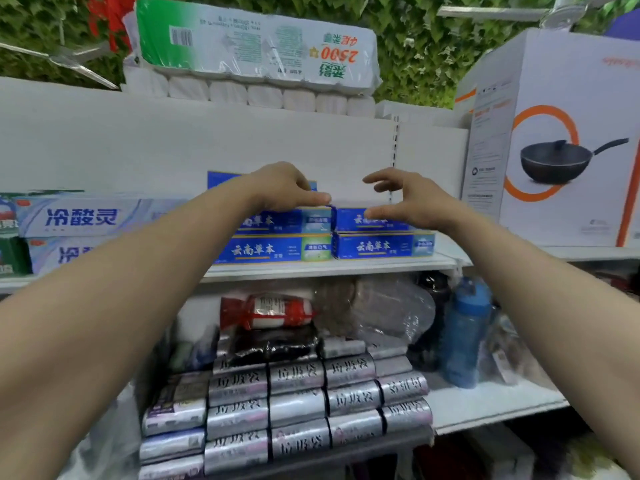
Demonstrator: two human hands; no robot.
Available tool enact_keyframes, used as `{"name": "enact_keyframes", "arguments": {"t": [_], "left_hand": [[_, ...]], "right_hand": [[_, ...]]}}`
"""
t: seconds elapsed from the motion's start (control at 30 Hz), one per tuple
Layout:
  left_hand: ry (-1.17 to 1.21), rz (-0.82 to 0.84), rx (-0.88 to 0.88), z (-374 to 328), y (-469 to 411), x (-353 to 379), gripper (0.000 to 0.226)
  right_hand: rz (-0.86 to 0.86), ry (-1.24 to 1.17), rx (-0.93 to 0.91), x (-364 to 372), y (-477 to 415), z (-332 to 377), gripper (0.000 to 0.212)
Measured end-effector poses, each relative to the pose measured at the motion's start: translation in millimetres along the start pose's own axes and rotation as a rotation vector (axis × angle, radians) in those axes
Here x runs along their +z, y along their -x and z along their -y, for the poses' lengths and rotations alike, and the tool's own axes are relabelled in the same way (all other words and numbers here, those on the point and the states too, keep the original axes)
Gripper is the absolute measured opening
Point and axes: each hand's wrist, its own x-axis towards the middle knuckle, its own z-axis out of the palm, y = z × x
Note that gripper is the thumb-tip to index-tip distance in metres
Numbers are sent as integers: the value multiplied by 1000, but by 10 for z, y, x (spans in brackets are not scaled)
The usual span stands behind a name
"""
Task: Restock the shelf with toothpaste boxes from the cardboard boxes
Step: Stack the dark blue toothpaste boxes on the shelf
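Note:
Blue toothpaste boxes [266, 249] lie in two stacks on the white middle shelf [311, 266], with the right stack [381, 245] two boxes high. Another blue box [225, 179] sits higher, at the back of the left stack. My left hand [287, 188] grips this box, fingers curled over its top and thumb stretched along the front near its right end. My right hand [405, 199] hovers over the upper box of the right stack, fingers spread and relaxed, with the thumb tip at that box's top edge. No cardboard box is in view.
Pale toothpaste boxes [79, 216] fill the shelf on the left. A wok carton [554, 140] stands at the right. Toilet paper packs [249, 46] lie on top. Below are silver bag rolls [294, 403], a red packet [266, 311] and a blue bottle [467, 327].

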Motion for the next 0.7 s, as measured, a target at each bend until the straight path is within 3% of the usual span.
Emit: {"name": "enact_keyframes", "arguments": {"t": [0.13, 0.3, 0.7], "left_hand": [[126, -87, 32, -505, 146, 292, 62], [236, -75, 49, -1096, 342, 841, 64], [259, 207, 24, -2032, 877, 2514, 62]], "right_hand": [[50, 129, 94, -362, 434, -176, 69], [124, 298, 174, -683, 1059, -448, 74], [393, 406, 385, -705, 2458, -1529, 74]]}}
